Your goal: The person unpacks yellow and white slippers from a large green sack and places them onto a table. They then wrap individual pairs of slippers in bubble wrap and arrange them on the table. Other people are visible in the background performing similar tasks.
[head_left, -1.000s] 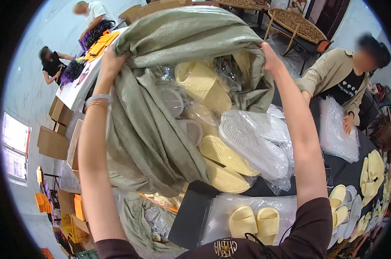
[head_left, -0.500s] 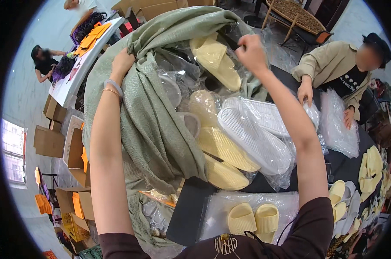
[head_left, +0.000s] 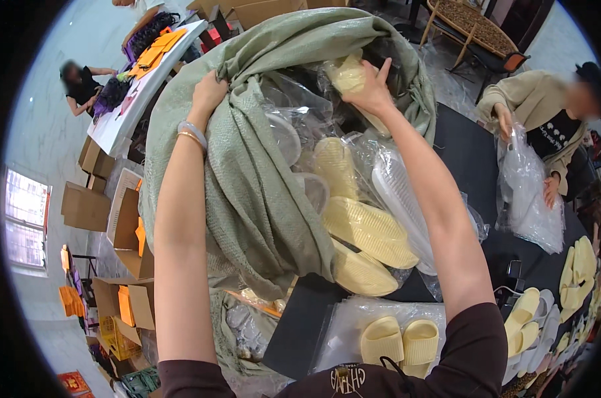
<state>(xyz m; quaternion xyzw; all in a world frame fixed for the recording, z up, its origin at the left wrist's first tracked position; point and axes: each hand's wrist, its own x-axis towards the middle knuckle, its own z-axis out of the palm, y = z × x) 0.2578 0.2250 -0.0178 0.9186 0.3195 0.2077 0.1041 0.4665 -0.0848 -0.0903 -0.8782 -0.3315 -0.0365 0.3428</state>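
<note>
My left hand (head_left: 209, 93) is closed on the gathered rim of a large green woven sack (head_left: 260, 199), holding its mouth open. Inside the mouth, my right hand (head_left: 373, 91) grips a pale yellow slipper (head_left: 345, 73) in clear plastic, one finger sticking up. Below it, bagged yellow slippers (head_left: 373, 229) and a white ribbed slipper (head_left: 403, 186) spill from the sack toward me; my right forearm covers part of the white one. Pale round-ended slippers (head_left: 284, 139) show through plastic beside the sack's fold.
Two yellow slippers (head_left: 382, 339) lie on clear plastic bags (head_left: 343, 325) near me. At the right, a co-worker (head_left: 552, 126) handles a clear bag (head_left: 529, 192) at the black table (head_left: 463, 146). More slippers (head_left: 525, 312) line its right side. Cardboard boxes (head_left: 86, 205) stand left.
My right hand has come down from above the sack's mouth onto the yellow slipper. The co-worker has lifted a clear bag. My left hand keeps its hold, while the view has shifted slightly.
</note>
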